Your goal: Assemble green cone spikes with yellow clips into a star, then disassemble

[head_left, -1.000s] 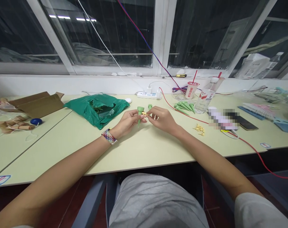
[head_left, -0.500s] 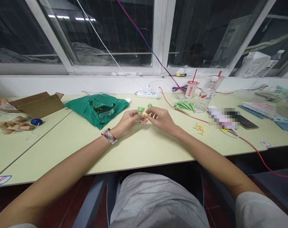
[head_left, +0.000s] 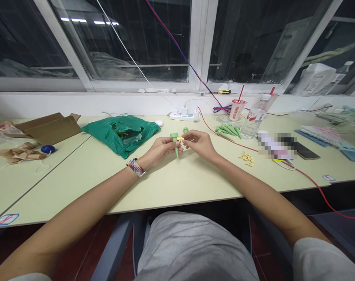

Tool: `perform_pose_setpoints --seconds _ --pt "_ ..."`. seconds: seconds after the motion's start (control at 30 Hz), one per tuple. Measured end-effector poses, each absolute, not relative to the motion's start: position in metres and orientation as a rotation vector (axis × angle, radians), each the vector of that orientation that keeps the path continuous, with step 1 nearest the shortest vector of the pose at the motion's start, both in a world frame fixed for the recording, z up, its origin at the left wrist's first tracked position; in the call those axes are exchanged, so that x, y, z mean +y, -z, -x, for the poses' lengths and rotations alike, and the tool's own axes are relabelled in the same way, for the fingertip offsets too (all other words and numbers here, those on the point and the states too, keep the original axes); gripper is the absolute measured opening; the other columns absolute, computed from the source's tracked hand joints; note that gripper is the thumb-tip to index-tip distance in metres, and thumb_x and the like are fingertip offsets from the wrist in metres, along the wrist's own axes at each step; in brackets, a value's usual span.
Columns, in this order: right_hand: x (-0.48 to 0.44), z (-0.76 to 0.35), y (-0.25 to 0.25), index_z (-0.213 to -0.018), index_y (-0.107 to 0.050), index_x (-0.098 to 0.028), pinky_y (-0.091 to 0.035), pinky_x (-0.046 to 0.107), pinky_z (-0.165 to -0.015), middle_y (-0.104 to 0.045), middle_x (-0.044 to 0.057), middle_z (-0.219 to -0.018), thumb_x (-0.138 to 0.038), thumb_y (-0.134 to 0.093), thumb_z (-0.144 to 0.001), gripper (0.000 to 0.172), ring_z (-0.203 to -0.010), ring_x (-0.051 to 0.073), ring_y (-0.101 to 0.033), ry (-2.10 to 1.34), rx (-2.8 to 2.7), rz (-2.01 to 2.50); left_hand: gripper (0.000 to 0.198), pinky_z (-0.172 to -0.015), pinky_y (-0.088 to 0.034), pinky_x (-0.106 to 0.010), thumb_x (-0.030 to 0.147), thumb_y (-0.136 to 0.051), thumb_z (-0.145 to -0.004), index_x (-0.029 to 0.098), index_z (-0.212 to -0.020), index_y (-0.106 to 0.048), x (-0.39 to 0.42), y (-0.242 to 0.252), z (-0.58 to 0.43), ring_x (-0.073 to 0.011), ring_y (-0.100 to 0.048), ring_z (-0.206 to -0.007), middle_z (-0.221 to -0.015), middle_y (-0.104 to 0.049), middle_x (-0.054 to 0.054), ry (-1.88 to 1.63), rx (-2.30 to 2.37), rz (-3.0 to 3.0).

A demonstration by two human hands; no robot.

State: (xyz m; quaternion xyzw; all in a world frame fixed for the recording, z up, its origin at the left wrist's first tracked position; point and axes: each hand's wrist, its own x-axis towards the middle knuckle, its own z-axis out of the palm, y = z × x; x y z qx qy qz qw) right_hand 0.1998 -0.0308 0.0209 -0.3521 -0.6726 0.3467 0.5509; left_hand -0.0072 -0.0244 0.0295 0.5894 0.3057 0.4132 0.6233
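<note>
Left hand [head_left: 162,150]: you close it, gripping a green plastic cone [head_left: 174,141], tip down.
Right hand [head_left: 199,142]: you pinch a small yellow piece [head_left: 181,138].
Surface: pale green table [head_left: 78,183], more green cones [head_left: 226,132] at your 1 o'clock.
Room: dark window [head_left: 130,43] at 12 o'clock.

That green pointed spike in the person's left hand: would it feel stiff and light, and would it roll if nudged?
The green spike looks like stiff moulded plastic, probably light, as the left hand holds it in its fingers alone. Its round taper suggests it might roll in an arc if nudged. The similar spikes nearby lie on their sides.
</note>
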Motion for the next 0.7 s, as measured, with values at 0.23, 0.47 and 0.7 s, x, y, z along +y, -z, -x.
perform_pose_setpoints --seconds 0.23,0.47,0.7 --pt "-0.0314 -0.2005 -0.0185 -0.079 -0.074 -0.018 -0.059 0.029 -0.059 -0.073 0.004 -0.072 -0.061 -0.076 -0.087 0.044 -0.059 0.016 -0.069 -0.874 -1.623 0.917 0.035 -0.096 -0.060 -0.044 0.037 -0.092 -0.080 0.013 -0.104 -0.084 -0.0245 -0.0243 0.0055 -0.0234 -0.075 -0.093 -0.106 -0.080 -0.015 -0.944 0.682 -1.449" --pt "-0.0338 -0.2032 -0.0226 -0.091 -0.071 -0.022 -0.058 0.028 -0.061 -0.075 0.003 -0.083 -0.062 -0.075 -0.088 0.041 -0.066 0.016 -0.070 -0.761 -1.688 0.890 0.033 -0.091 -0.060 -0.040 0.039 -0.093 -0.078 0.012 -0.093 -0.082 -0.0258 -0.0246 0.0040 -0.0231 -0.075 -0.089 -0.097 -0.079 -0.013 -0.972 0.750 -1.435" --pt "-0.0305 -0.2080 -0.0217 -0.077 -0.069 -0.020 -0.052 0.029 -0.056 -0.068 0.002 -0.067 -0.064 -0.057 -0.100 0.052 -0.055 0.015 -0.064 -0.796 -1.789 0.956 0.034 -0.092 -0.060 -0.040 0.038 -0.093 -0.078 0.012 -0.098 -0.083 -0.0273 -0.0285 0.0032 -0.0224 -0.074 -0.091 -0.103 -0.079 -0.014 -0.943 0.707 -1.425"
